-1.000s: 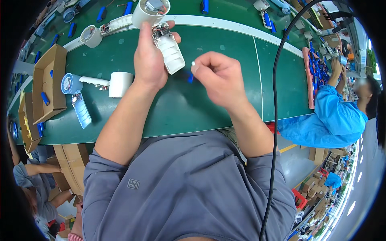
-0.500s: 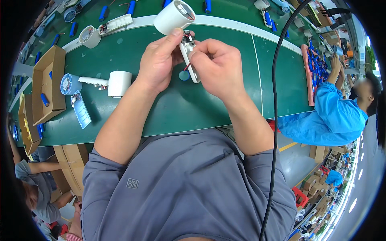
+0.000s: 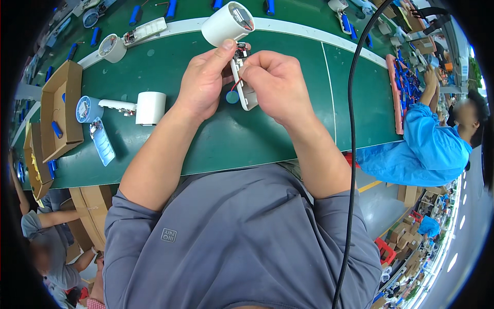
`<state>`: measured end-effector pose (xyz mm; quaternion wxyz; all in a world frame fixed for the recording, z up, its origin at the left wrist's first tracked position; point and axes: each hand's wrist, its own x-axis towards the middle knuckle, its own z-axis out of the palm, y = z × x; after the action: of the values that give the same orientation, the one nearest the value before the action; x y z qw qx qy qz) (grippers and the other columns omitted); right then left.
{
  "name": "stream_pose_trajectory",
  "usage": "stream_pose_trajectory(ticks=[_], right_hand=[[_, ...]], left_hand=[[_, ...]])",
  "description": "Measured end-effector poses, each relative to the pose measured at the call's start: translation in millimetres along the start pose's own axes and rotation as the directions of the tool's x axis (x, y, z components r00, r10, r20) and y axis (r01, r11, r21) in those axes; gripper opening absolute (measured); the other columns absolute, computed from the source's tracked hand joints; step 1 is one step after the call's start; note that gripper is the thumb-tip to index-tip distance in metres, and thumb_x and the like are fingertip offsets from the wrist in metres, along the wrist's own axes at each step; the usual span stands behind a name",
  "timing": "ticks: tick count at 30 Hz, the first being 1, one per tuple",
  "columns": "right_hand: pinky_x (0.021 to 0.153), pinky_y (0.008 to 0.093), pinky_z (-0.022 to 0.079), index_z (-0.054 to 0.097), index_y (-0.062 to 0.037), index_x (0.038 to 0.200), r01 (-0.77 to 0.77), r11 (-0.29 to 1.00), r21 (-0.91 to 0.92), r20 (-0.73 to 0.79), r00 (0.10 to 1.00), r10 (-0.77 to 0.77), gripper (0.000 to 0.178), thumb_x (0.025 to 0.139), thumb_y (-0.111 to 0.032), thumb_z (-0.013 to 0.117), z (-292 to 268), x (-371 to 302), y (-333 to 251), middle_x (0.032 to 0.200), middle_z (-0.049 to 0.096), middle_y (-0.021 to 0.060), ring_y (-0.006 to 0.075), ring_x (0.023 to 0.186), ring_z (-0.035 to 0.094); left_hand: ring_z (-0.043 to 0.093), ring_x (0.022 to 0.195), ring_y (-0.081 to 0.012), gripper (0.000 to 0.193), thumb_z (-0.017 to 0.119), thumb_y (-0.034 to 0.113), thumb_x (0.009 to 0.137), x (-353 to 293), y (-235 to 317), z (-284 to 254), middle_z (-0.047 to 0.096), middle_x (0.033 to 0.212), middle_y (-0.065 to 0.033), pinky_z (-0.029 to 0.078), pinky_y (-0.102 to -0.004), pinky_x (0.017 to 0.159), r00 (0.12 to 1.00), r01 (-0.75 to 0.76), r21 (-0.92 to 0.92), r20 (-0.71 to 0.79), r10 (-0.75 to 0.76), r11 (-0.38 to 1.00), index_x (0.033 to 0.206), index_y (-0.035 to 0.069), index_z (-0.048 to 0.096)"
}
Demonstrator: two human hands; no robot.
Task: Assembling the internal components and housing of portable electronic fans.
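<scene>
A white handheld appliance housing (image 3: pixel 218 28), with a round drum head and an open handle, is held up over the green table. My left hand (image 3: pixel 203 85) is closed around it where the head meets the handle, thumb beside a small circuit board (image 3: pixel 241 51). My right hand (image 3: pixel 275 85) pinches at the handle's open side, fingertips at a red wire (image 3: pixel 236 83). From that wire hangs a blue cylindrical battery (image 3: pixel 232 97), seen end-on beside the handle. Part of the handle is hidden behind my right fingers.
Left on the table lie a white housing (image 3: pixel 151 108), a blue housing (image 3: pixel 89 109) and a blue handle cover (image 3: pixel 104 144). Cardboard boxes (image 3: pixel 54 95) stand farther left. A black cable (image 3: pixel 352 129) hangs at right. Beyond it, a blue-sleeved person (image 3: pixel 427 139) sits by a pink tray (image 3: pixel 395 103) of batteries.
The housing's handle end has tilted toward me, and the hanging battery has swung slightly left. My right hand has shifted a little to the left, still pinching at the handle.
</scene>
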<state>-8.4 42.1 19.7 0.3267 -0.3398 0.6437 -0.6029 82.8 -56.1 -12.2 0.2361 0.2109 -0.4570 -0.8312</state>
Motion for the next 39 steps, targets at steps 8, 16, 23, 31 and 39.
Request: stream_pose_trajectory(ticks=[8,16,23,31,39], right_hand=[[0.055,0.0233,0.042,0.059,0.001,0.076,-0.11,0.991,-0.073,0.092,0.989,0.116,0.011,0.082,-0.006,0.054,-7,3,0,0.07,0.059,0.0031,0.0082,0.063,0.053],[0.044,0.0271,0.041,0.057,0.001,0.069,-0.014,0.999,-0.034,0.039,0.999,0.015,0.016,0.08,-0.008,0.051,0,4,8,0.057,0.056,0.0042,0.0092,0.05,0.051],[0.046,0.0262,0.04,0.058,0.0018,0.07,0.031,0.999,0.03,-0.061,0.998,-0.03,0.018,0.083,-0.009,0.053,6,3,10,0.058,0.056,0.0033,0.0078,0.052,0.049],[0.047,0.0261,0.039,0.058,0.0013,0.07,0.172,0.983,-0.071,-0.102,0.979,-0.179,0.017,0.083,-0.008,0.055,13,0,14,0.06,0.057,0.004,0.008,0.053,0.048],[0.047,0.0266,0.04,0.058,0.0029,0.069,0.085,0.996,0.016,-0.145,0.986,-0.081,0.017,0.082,-0.008,0.057,15,-1,13,0.059,0.058,0.0053,0.0087,0.053,0.049]], left_hand=[[0.057,0.081,-0.011,0.039,0.053,0.04,0.091,0,-3,1,0.062,0.088,-0.0023,0.044,-0.0274,0.071,1.0,0.008,-0.026,-0.017,-0.008,1.0,0.103,0.004,0.063],[0.053,0.076,-0.008,0.039,0.057,0.041,0.089,2,-8,2,0.06,0.085,0.0003,0.043,-0.0238,0.066,0.998,-0.008,-0.02,-0.064,0.006,1.0,0.103,0.004,0.063],[0.052,0.075,-0.0069,0.038,0.057,0.039,0.09,-1,-1,8,0.06,0.085,0.0009,0.041,-0.0231,0.064,0.994,-0.018,-0.067,-0.108,0.011,0.998,0.104,0.004,0.062],[0.053,0.074,-0.0078,0.037,0.058,0.036,0.09,-6,1,9,0.061,0.084,-0.0001,0.042,-0.0234,0.066,0.995,-0.032,-0.089,-0.093,0.024,0.996,0.104,0.002,0.062],[0.049,0.07,-0.0066,0.036,0.06,0.034,0.089,-4,-9,7,0.06,0.082,0.0006,0.039,-0.0228,0.062,0.994,-0.043,-0.088,-0.103,0.033,0.995,0.103,0.001,0.063]])
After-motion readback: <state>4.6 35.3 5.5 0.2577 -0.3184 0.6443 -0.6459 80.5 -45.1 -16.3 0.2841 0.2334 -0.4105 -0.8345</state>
